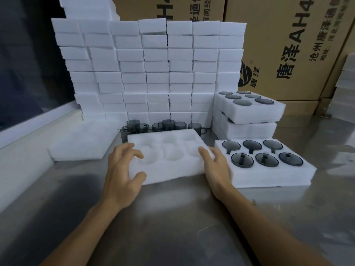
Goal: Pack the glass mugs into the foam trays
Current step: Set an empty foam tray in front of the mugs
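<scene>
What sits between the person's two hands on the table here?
In the head view, the empty foam tray, its six pockets all unfilled, lies between the left hand and the right hand; each hand grips one end of it.

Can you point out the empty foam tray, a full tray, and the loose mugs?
empty foam tray [172,169]: head view, bare front top.
full tray [269,175]: head view, front wall.
loose mugs [169,124]: head view, middle mug's side.

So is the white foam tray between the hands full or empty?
Empty. The white foam tray shows six bare hollows; the loose grey glass mugs stand behind it.
</scene>
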